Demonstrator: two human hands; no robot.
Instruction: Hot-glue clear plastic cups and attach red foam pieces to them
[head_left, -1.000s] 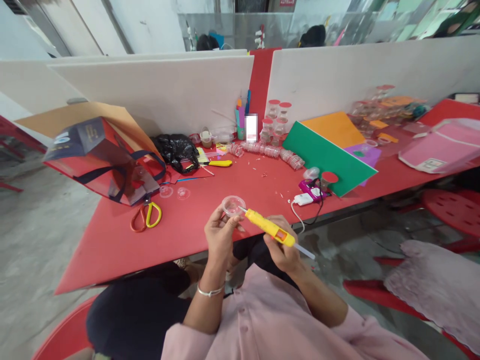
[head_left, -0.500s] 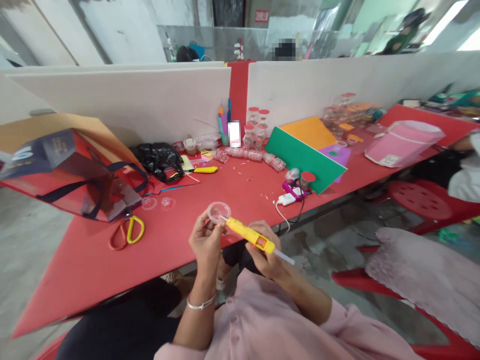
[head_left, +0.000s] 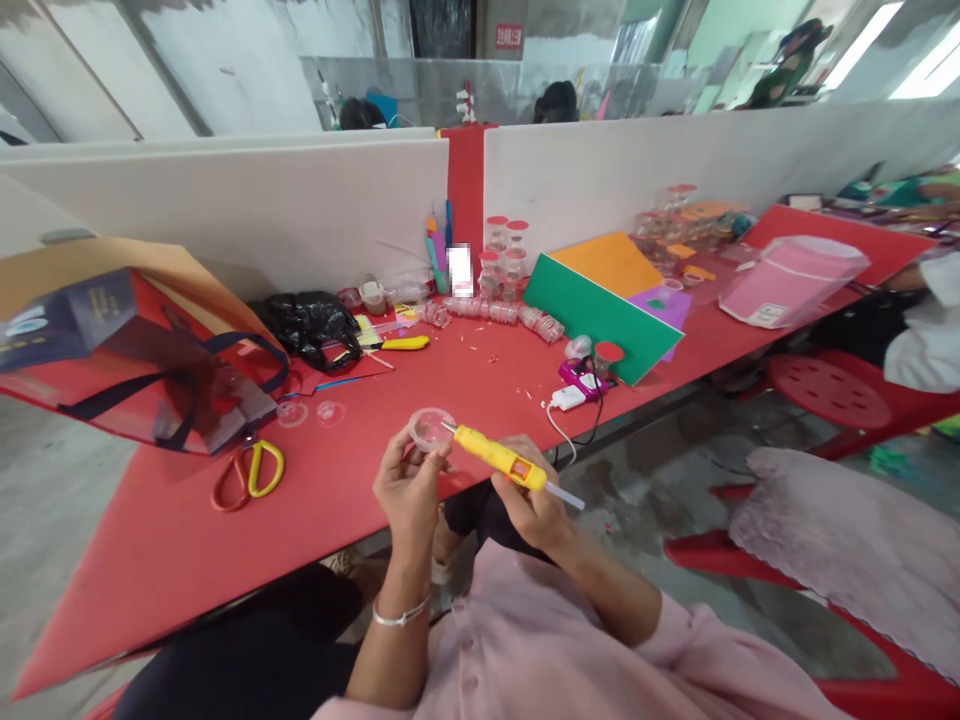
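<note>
Between the thumb and fingers of my left hand [head_left: 409, 482] is a small round clear plastic cup [head_left: 431, 429], held up at the table's front edge. My right hand [head_left: 531, 500] is wrapped round a yellow glue gun [head_left: 499, 457], with a pale glue stick [head_left: 565, 495] poking out of its back end. The metal tip of the gun is at the right side of the cup's rim; whether they touch I cannot tell.
The red table [head_left: 322, 500] bears scissors [head_left: 247, 474], clear discs [head_left: 330, 412], a large bag [head_left: 142, 350], a black plastic bag [head_left: 311, 325], a yellow-handled cutter [head_left: 405, 343], a purple power socket [head_left: 585, 379] and a green board [head_left: 604, 320]. Stacked clear cups stand behind.
The view has shifted slightly. The glue gun's tip has moved from inside the cup's outline to its right rim. Both hands keep their holds.
</note>
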